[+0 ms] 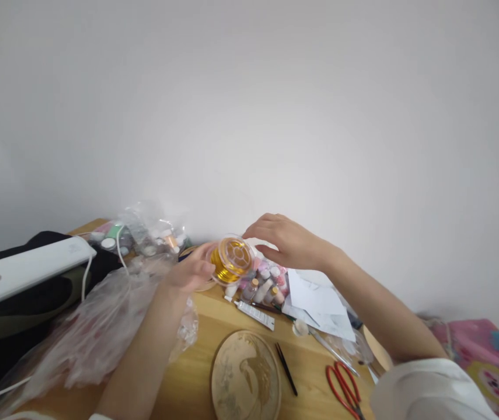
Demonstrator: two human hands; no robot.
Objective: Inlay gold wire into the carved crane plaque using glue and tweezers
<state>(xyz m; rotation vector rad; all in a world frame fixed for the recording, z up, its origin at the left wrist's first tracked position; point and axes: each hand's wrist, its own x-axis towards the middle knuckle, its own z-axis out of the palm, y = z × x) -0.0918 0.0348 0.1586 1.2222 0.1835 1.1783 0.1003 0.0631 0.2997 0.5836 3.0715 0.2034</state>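
My left hand (191,271) is closed on a clear plastic spool (231,259) wound with shiny gold wire, held up above the table. Just right of the spool, my right hand (282,238) hangs with bent fingers and the thumb apart from them. Its fingertips come close to the spool's rim; whether they touch it I cannot tell. Below, on the wooden table, lies a round wooden plaque (245,376) with a bird design. Black tweezers (286,368) lie right of the plaque, and red-handled scissors (344,388) lie farther right.
Several small corked bottles (267,286) stand behind a white tube (255,315). White papers (319,303) lie to the right. Crumpled clear plastic bags (118,321) spread over the left side. A white power bank (30,271) with a cable rests on dark cloth. A wall rises behind.
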